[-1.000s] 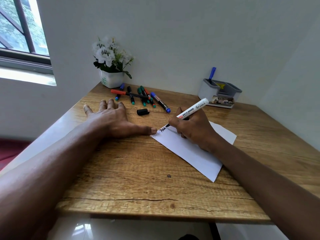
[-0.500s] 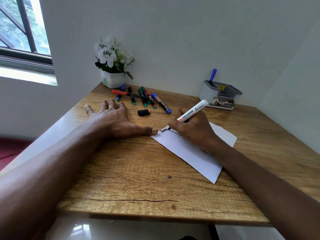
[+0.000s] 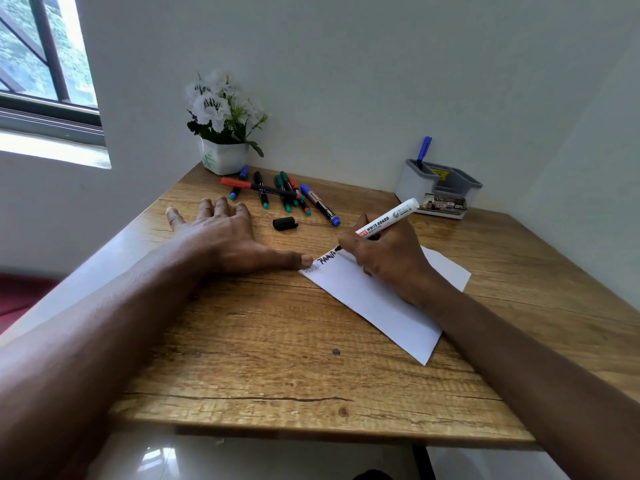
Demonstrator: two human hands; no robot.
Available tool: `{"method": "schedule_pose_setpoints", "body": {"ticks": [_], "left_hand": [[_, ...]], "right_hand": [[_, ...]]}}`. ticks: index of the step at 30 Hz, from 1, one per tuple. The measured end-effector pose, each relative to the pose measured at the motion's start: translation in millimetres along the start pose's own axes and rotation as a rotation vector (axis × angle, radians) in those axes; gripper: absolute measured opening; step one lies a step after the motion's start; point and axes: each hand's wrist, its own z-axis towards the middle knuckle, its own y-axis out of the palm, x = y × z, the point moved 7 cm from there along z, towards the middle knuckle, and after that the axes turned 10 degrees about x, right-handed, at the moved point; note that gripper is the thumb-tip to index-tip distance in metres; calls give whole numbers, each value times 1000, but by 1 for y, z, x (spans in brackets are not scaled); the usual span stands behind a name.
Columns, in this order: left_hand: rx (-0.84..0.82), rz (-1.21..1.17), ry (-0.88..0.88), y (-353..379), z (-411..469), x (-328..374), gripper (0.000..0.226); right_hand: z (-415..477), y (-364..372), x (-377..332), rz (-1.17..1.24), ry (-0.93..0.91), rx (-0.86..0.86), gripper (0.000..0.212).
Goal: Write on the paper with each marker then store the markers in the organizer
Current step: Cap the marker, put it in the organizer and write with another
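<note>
The right hand [image 3: 388,258] has its fingers wrapped tight around a white marker [image 3: 388,219], and the black tip touches the paper [image 3: 377,306] — right at the end of some black letters. The left hand [image 3: 221,237] lies flat and open on the desk [image 3: 277,358], thumb on the paper's corner. More markers [image 3: 284,194] lie near a black cap [image 3: 285,223]. The grey organizer [image 3: 438,183] sits far back — one blue pen [image 3: 423,151] in it.

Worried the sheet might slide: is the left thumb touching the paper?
Touching. The head view shows the left hand flat, thumb tip on the paper corner.
</note>
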Motion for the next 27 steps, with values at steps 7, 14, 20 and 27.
{"method": "schedule_pose_setpoints", "body": {"ticks": [7,14,20,27], "left_hand": [[-7,2,8,-1,-4,1,164],[-17,-6,8,0,0,0,175],[-3,-31,15,-2,0,0,176],[375,-143,93,-27,-10,13,111]], "right_hand": [[-1,2,-1,-23,-13,-35,27],[-2,0,-2,-45,-2,-13,26],[-2,-7,4,147,209,67,20],[2,-7,6,345,341,16,11]]}}
